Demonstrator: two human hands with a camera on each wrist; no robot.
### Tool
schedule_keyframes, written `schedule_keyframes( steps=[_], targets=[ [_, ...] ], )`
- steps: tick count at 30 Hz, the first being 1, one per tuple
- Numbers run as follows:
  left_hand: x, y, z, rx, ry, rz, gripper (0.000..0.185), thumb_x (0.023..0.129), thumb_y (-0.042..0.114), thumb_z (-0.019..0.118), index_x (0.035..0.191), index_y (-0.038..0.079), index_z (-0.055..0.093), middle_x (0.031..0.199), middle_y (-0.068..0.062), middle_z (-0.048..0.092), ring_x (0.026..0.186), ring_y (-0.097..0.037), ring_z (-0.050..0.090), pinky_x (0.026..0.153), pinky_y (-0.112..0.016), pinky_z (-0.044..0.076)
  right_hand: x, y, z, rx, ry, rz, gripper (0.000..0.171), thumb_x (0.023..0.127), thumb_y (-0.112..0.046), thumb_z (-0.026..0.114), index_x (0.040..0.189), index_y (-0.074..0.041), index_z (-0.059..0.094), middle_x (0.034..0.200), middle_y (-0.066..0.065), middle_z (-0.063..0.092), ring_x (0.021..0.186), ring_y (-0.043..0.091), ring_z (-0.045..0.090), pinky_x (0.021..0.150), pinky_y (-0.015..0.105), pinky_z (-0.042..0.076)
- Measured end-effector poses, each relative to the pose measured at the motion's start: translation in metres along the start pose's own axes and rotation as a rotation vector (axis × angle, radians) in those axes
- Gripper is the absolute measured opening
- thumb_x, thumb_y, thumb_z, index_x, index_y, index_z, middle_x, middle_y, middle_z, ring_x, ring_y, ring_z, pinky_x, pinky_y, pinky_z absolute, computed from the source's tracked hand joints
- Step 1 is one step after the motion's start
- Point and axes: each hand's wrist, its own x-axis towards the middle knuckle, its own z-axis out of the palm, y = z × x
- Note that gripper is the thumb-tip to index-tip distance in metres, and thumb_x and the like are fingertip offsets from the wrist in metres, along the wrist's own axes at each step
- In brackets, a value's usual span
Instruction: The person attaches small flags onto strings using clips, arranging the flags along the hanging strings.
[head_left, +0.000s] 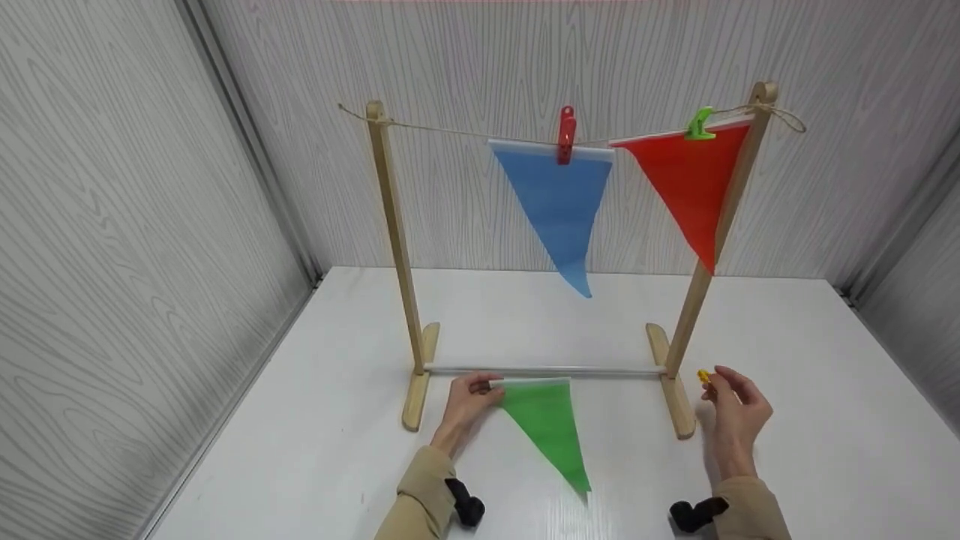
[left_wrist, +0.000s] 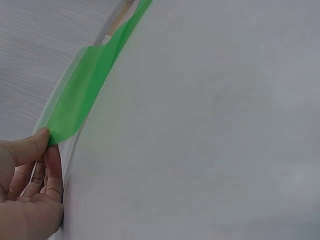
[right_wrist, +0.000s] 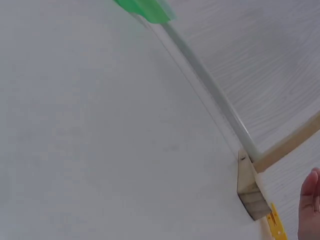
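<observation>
Left hand pinches the top left corner of the green pennant between thumb and fingers; pennant lies flat on the white worktop, just in front of the rack's low crossbar. Right hand holds a small yellow clip at its fingertips, beside the right foot of the wooden rack. Above, on the string, hang a blue pennant (red peg) and a red pennant (green peg).

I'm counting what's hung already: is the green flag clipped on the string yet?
No, the green flag lies flat on the table, its corner pinched by the left hand.
</observation>
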Motion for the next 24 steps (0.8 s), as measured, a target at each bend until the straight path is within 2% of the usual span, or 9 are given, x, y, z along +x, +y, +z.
schedule_keyframes(
  steps=[3,7,12,16,18,21,24],
  targets=[
    [-0.001,0.002,0.001,0.013,0.002,-0.001,0.028,0.088,-0.005,0.068,0.112,-0.018,0.065,0.102,-0.033,0.069,0.085,-0.011,0.062,0.071,-0.015,0.049,0.007,0.002,-0.008,-0.090,0.080,0.023,0.023,0.096,-0.006,0.062,0.118,0.003,0.064,0.096,-0.010,0.062,0.083,0.004,0.059,0.071,0.008,0.052],
    [-0.011,0.021,0.001,0.009,0.004,-0.004,0.027,0.088,-0.006,0.067,0.111,-0.019,0.065,0.102,-0.034,0.069,0.084,-0.012,0.061,0.071,-0.015,0.048,0.016,0.005,-0.014,-0.221,0.133,0.079,0.028,0.096,-0.008,0.062,0.124,-0.003,0.064,0.103,-0.011,0.058,0.093,0.004,0.053,0.076,0.005,0.049],
    [-0.021,0.037,-0.001,0.011,-0.014,0.041,0.027,0.086,-0.008,0.066,0.110,-0.021,0.064,0.102,-0.036,0.068,0.085,-0.015,0.064,0.072,-0.016,0.050,0.025,0.009,-0.019,-0.336,0.152,0.114,0.035,0.092,-0.006,0.064,0.127,-0.004,0.063,0.107,-0.008,0.057,0.087,0.002,0.052,0.070,0.007,0.046],
    [-0.015,0.026,0.000,0.001,-0.016,0.024,0.027,0.086,-0.008,0.066,0.110,-0.021,0.064,0.103,-0.037,0.067,0.087,-0.017,0.065,0.073,-0.016,0.050,0.028,0.010,-0.021,-0.430,0.132,0.151,0.039,0.091,-0.007,0.061,0.130,-0.006,0.062,0.100,-0.008,0.057,0.082,0.003,0.054,0.068,0.010,0.045],
    [-0.010,0.017,0.000,0.000,-0.013,0.015,0.027,0.087,-0.007,0.067,0.111,-0.020,0.064,0.104,-0.037,0.068,0.088,-0.017,0.065,0.073,-0.016,0.050,0.028,0.009,-0.021,-0.478,0.104,0.172,0.043,0.090,-0.009,0.059,0.133,-0.008,0.061,0.104,-0.006,0.059,0.084,0.004,0.054,0.071,0.013,0.045],
    [-0.002,0.004,0.000,0.010,-0.008,0.017,0.027,0.087,-0.006,0.068,0.112,-0.017,0.066,0.105,-0.034,0.069,0.089,-0.016,0.066,0.074,-0.016,0.050,0.030,0.007,-0.021,-0.528,0.051,0.200,0.051,0.089,-0.008,0.056,0.140,-0.010,0.056,0.127,0.004,0.058,0.096,0.010,0.055,0.080,0.020,0.044],
    [0.000,0.000,-0.001,0.004,-0.007,0.018,0.028,0.087,-0.005,0.069,0.112,-0.016,0.066,0.105,-0.032,0.070,0.090,-0.014,0.065,0.075,-0.017,0.051,0.030,0.006,-0.021,-0.553,0.012,0.236,0.058,0.088,-0.006,0.055,0.146,-0.011,0.050,0.149,0.010,0.046,0.112,0.016,0.052,0.090,0.026,0.044]
  ],
)
